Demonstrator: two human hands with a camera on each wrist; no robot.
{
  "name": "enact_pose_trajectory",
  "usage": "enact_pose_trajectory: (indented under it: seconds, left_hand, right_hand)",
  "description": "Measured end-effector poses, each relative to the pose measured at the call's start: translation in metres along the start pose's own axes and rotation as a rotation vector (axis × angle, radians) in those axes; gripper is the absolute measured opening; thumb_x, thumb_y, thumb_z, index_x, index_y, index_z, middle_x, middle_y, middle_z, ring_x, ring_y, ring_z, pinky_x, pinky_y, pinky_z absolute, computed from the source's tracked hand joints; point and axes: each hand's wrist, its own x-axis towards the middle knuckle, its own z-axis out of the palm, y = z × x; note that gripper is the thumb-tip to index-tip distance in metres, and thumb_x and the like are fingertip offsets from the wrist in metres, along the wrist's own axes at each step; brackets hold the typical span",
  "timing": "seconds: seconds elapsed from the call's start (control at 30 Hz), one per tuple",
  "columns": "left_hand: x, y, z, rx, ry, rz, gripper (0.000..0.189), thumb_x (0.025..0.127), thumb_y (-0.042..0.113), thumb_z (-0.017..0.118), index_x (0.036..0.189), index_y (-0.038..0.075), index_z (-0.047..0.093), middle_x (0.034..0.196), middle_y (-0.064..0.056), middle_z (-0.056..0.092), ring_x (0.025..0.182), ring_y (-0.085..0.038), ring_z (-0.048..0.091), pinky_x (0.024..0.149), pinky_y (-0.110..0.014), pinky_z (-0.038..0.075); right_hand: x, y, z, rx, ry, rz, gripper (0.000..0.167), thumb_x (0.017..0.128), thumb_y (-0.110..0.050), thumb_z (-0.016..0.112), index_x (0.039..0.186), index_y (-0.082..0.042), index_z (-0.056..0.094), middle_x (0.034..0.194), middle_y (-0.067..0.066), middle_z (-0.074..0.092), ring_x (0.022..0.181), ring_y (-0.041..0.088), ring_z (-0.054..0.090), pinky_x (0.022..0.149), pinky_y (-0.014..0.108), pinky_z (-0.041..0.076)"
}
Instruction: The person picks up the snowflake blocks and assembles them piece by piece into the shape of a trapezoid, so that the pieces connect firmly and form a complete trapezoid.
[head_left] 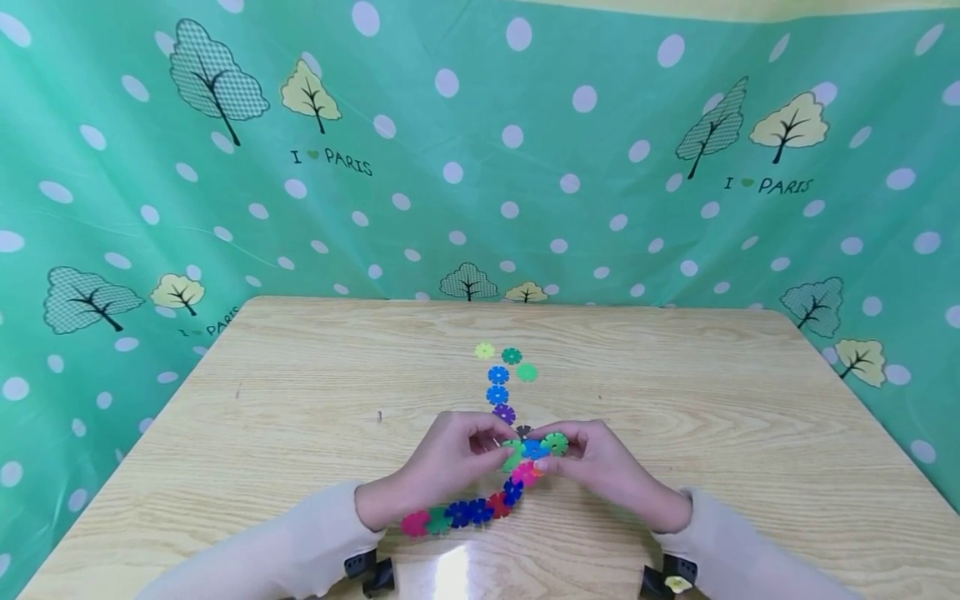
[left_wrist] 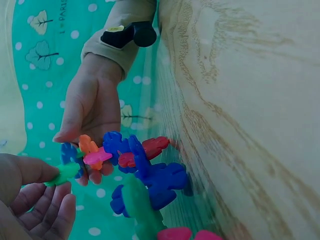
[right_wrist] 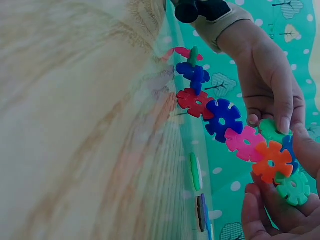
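A chain of slotted plastic snowflake discs, linked edge to edge, hangs between the hands and trails down to the table. The left hand (head_left: pixel 446 458) pinches a light green disc (left_wrist: pixel 64 173) between thumb and fingers. Opposite it, the right hand (head_left: pixel 603 462) holds the chain's upper end, by a green disc (head_left: pixel 555 443) and the blue disc (head_left: pixel 535 450) beside it. Below these come an orange disc (right_wrist: pixel 272 162), a pink disc (right_wrist: pixel 245 143), a dark blue disc (right_wrist: pixel 223 120) and a red disc (right_wrist: pixel 194 102). A pink disc (head_left: pixel 416 524) ends the tail near the left wrist.
Beyond the hands, loose discs lie on the wooden table (head_left: pixel 300 400): yellow-green (head_left: pixel 484 351), dark green (head_left: pixel 512 356), light green (head_left: pixel 527 372), two blue ones, purple (head_left: pixel 504 414) and black (head_left: pixel 524 432). A green dotted curtain (head_left: pixel 480 150) hangs behind the table.
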Motion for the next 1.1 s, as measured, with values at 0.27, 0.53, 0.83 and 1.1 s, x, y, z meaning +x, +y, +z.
enact_pose_trajectory:
  seconds: [0.27,0.53,0.83,1.1]
  left_hand:
    - [0.000,-0.002,0.002,0.017,0.020,0.014,0.009,0.085,0.005,0.068,0.093,0.008,0.072,0.085,0.001,0.070,0.072,-0.005,0.061,0.067,-0.020,0.054]
    - [-0.002,-0.001,0.004,-0.001,0.059,0.050,0.008,0.085,0.005,0.068,0.092,0.008,0.072,0.087,0.000,0.070,0.076,-0.005,0.064,0.070,-0.020,0.055]
    - [-0.005,0.002,0.010,0.016,0.133,0.067,0.005,0.083,0.003,0.070,0.087,0.007,0.070,0.081,-0.004,0.070,0.074,-0.006,0.064,0.071,-0.019,0.055]
    - [-0.007,0.002,0.016,-0.017,0.180,0.089,0.007,0.083,0.001,0.069,0.087,0.006,0.070,0.083,-0.003,0.070,0.073,-0.009,0.063,0.069,-0.020,0.055]
  right_hand:
    - [0.000,0.000,0.001,-0.030,0.019,-0.005,0.034,0.082,-0.022,0.074,0.110,-0.004,0.067,0.073,-0.003,0.062,0.046,0.004,0.031,0.040,0.017,0.025]
    - [0.002,0.003,0.005,-0.007,0.068,-0.028,0.026,0.077,-0.023,0.078,0.096,-0.009,0.067,0.098,0.002,0.069,0.101,0.022,0.059,0.090,0.041,0.042]
    - [0.001,0.000,0.006,-0.001,0.098,-0.013,0.030,0.074,-0.024,0.080,0.096,-0.007,0.069,0.093,0.003,0.071,0.092,0.019,0.062,0.084,0.030,0.046]
    - [0.000,0.000,0.005,0.004,0.093,-0.036,0.029,0.075,-0.022,0.080,0.097,-0.006,0.069,0.094,0.005,0.071,0.088,0.017,0.063,0.076,0.025,0.049]
